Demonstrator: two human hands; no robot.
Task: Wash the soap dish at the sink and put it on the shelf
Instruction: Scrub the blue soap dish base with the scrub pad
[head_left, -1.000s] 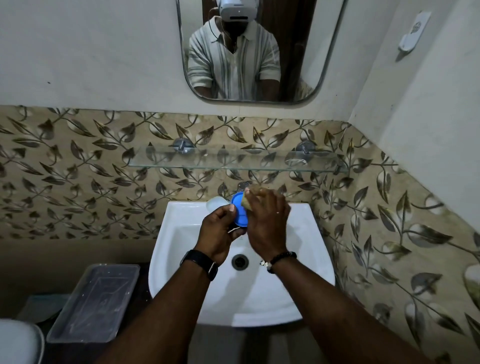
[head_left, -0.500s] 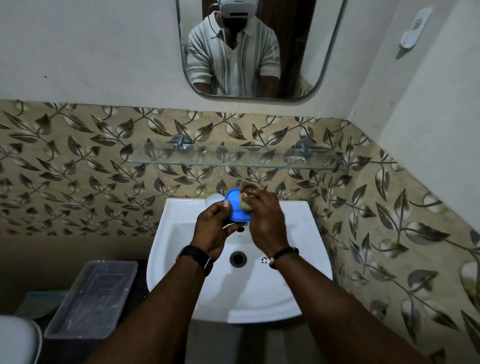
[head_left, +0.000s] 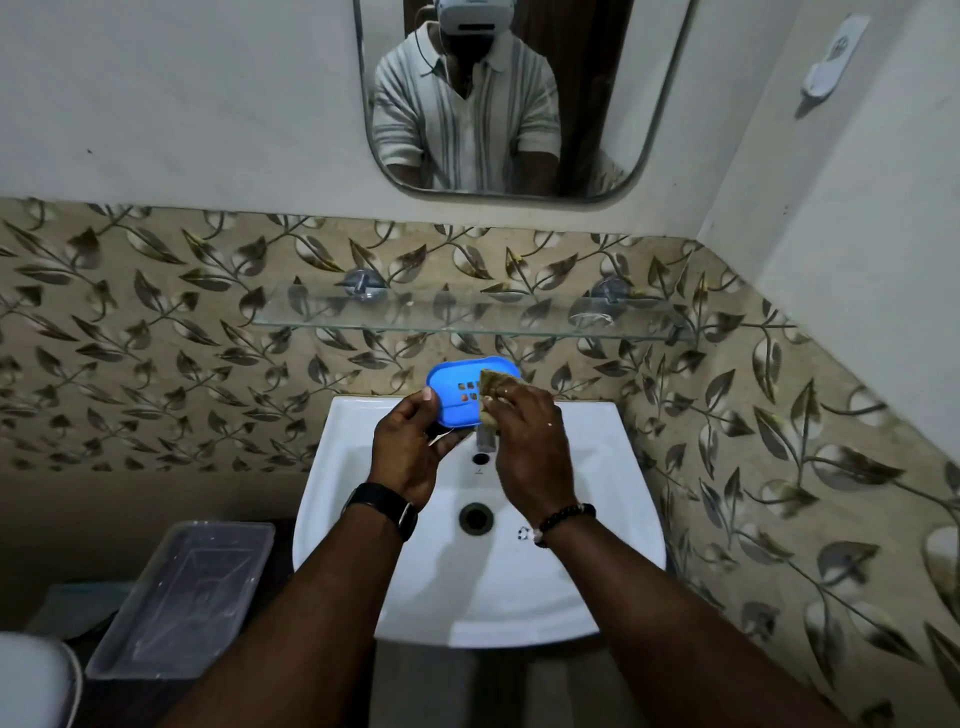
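1. Low on the left sits a clear tub, just beside the sink. No one is touching it.
2. The left hand holds the dish. The thumb sits on the dish's left edge and the fingers curl under it, so this hand is closed tight on the dish. It tips the dish up so the inside faces the person. I think that lets the other hand reach every bit.
3. The dish is blue with little holes in its bottom. It is up in the air over the back of the sink, below the shelf and not on it.
4. A brown sponge presses on the right end of the dish.
5. The right hand pinches the sponge with bent fingers, clamped on it. This looks like the scrubbing part of the wash.
6. The white sink is under both hands, so drips should fall into the bowl. A tap peeks out between the hands. I cannot tell if water is running.
7. The glass shelf is on the wall above. The dish should go there last, likely after a rinse.
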